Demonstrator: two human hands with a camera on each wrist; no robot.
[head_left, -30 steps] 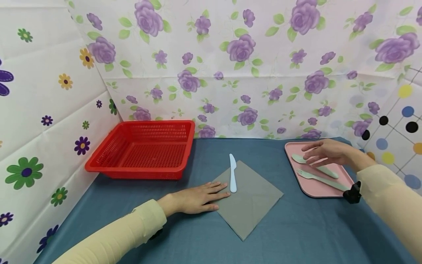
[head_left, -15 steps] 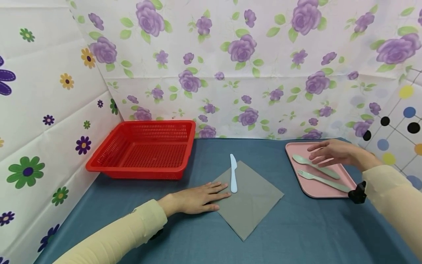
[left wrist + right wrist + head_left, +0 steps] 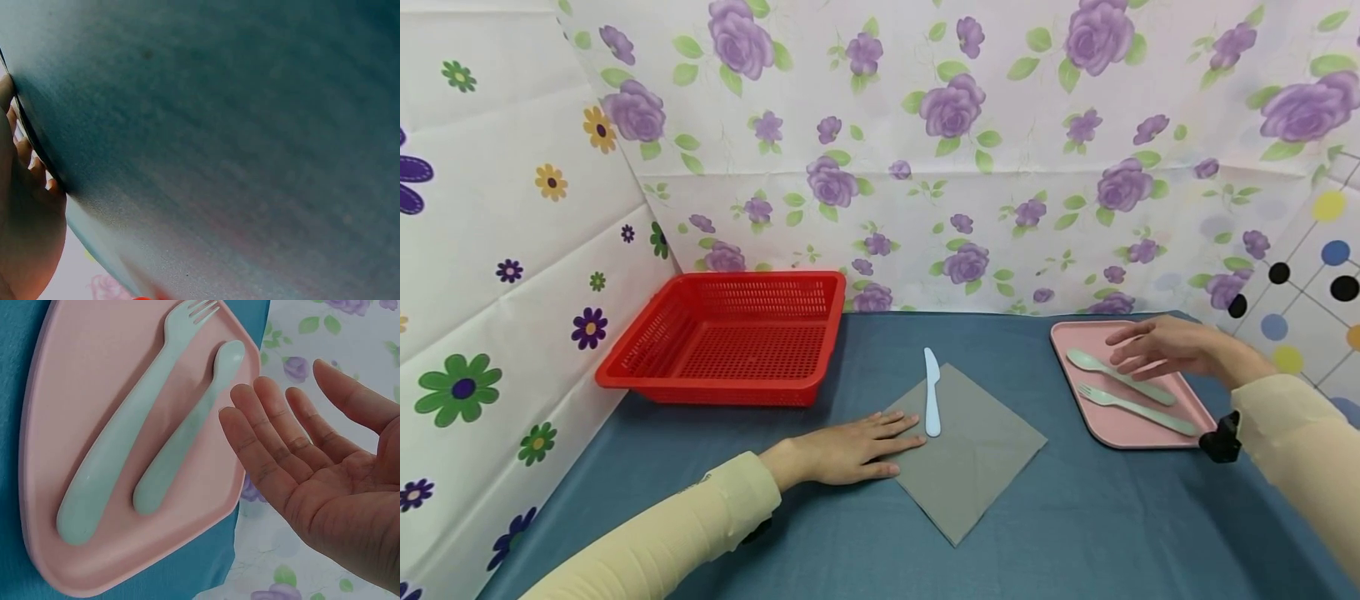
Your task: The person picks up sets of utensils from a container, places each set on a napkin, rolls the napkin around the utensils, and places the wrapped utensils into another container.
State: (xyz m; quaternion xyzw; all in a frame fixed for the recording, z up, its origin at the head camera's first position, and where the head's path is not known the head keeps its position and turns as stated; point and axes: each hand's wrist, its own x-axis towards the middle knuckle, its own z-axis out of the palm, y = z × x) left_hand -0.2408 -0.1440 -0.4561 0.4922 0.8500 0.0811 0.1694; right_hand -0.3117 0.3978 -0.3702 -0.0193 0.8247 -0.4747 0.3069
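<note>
We count two hands (image 3: pixel 846 452) (image 3: pixel 1176 346), two sleeves (image 3: pixel 655 525) (image 3: pixel 1300 467), one knife (image 3: pixel 932 400), one fork (image 3: pixel 128 425), one spoon (image 3: pixel 181 440), one tray (image 3: pixel 1110 430), one napkin (image 3: pixel 977 458), one basket (image 3: pixel 707 384), one table (image 3: pixel 1075 517)

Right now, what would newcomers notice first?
The red basket at the back left stands out most. At right, the right hand hangs open by a pink tray with a green spoon and fork. In the middle, the left hand touches a gray cloth near a blue knife.

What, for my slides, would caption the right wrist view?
Right hand, palm showing, near a pink tray holding a pale-green fork and spoon.
</note>
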